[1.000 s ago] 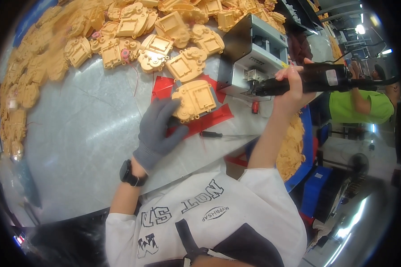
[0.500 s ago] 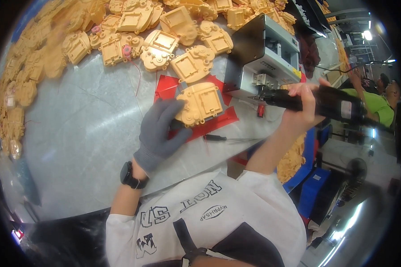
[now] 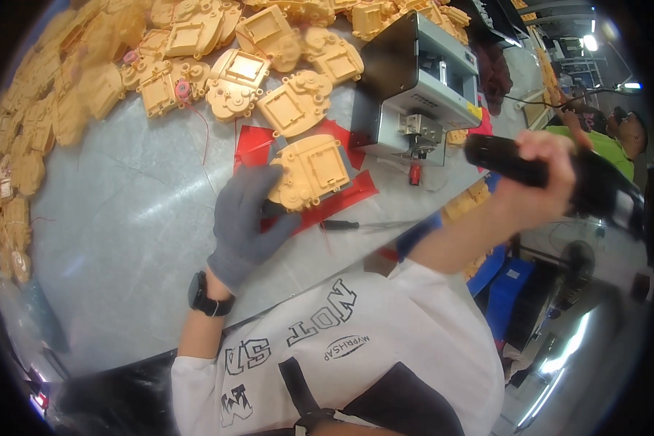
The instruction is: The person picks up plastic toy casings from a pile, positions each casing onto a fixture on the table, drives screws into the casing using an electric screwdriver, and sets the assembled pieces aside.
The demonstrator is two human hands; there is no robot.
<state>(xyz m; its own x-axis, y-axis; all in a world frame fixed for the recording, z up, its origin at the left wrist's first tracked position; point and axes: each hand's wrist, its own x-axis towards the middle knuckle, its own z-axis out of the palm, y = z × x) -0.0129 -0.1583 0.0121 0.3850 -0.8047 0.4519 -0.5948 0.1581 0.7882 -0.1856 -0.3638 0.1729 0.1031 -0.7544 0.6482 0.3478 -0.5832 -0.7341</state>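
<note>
My left hand point(image 3: 247, 221), in a grey glove, grips the left side of a yellow plastic housing point(image 3: 314, 174). That housing lies on a dark block stuck to the table with red tape point(image 3: 341, 198). My right hand point(image 3: 541, 178), bare, is wrapped round a black electric screwdriver point(image 3: 509, 160), raised to the right of the table edge and blurred by motion. Between the two hands stands a grey and black screw feeder point(image 3: 429, 94) with a small red part point(image 3: 415, 174) at its front. The tip of the screwdriver cannot be made out.
Several more yellow housings point(image 3: 294, 102) are heaped along the far and left sides of the metal table point(image 3: 123, 240). A thin black-handled screwdriver point(image 3: 339, 225) lies near the front edge. Blue bins point(image 3: 507, 291) stand at the right; a person in green point(image 3: 618, 149) sits beyond.
My right hand has pulled the electric screwdriver away from the screw feeder, to the right. My left hand still holds the housing; the whole view has shifted slightly.
</note>
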